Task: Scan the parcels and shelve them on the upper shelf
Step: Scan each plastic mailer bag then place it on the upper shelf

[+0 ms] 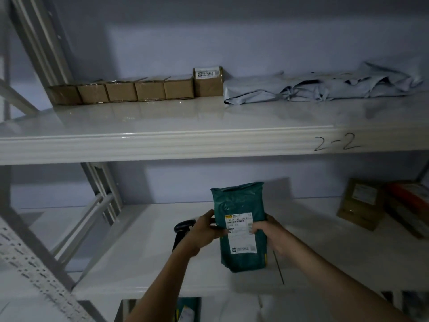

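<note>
My left hand [202,231] and right hand [270,233] are gripping an upright, crinkled teal mailer bag [241,205], its white shipping label [241,233] facing me.

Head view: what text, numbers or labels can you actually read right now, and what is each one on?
"2-2": handwritten on the front edge of the upper shelf.
White label on the green parcel, held by the left hand and right hand: printed lines and a code, too blurred to read.
Label on the taller cardboard box on the upper shelf: too small to read.
Label on the brown box on the lower shelf: blurred, unreadable.
</note>
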Available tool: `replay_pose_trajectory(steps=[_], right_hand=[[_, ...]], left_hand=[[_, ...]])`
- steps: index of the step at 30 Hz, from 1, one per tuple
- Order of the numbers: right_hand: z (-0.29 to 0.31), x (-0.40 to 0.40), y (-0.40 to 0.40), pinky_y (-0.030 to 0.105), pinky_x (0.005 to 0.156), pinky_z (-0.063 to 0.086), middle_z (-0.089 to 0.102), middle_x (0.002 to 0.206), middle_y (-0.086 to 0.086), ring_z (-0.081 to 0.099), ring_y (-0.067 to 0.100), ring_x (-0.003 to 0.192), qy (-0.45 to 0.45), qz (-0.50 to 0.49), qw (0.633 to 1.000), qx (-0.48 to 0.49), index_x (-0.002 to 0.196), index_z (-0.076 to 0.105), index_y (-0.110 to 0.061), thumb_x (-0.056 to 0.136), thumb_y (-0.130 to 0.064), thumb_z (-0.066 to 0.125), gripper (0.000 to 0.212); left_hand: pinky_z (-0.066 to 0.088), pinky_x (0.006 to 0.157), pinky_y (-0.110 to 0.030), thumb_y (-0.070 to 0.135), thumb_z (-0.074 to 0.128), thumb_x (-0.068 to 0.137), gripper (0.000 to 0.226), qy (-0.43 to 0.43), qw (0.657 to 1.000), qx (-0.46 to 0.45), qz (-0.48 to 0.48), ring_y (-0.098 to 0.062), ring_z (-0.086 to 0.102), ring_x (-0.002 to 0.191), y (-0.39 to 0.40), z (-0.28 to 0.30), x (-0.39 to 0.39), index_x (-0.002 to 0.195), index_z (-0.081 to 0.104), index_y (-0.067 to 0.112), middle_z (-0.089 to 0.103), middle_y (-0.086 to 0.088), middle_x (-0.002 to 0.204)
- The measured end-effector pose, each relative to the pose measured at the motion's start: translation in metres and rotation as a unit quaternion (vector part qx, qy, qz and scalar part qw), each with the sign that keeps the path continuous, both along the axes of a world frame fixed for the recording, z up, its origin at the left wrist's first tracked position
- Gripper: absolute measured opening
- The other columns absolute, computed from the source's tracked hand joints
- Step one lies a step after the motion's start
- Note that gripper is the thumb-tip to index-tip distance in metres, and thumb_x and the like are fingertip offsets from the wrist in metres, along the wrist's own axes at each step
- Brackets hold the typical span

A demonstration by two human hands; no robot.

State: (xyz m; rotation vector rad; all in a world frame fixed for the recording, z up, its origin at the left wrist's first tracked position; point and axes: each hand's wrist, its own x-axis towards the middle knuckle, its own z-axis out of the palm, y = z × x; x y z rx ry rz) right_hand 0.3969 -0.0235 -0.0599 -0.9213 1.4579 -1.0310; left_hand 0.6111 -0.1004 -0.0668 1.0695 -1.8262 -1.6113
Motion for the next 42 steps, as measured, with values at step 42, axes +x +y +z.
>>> replay_pose_trajectory(steps=[42], right_hand=[[0.343, -0.354, 0.343, 0.033, 0.08, 0.062, 0.076, 0.106, -0.002, 0.075, 0.015, 0.094, 0.123, -0.292, 0.859, -0.403, 0.112, 0.066, -0.021, 0.098, -0.028, 0.066, 0.015]], left_hand=[[0.06, 0.085, -0.036, 0.024, 0.055, 0.099, 0.044, 0.322, 0.927, -0.191, -0.008, -0.016, 0.07, 0.104, 0.329, 0.339, -0.449, 0.141, 0.043, 0.031, 0.067, 0.003, 0.125]])
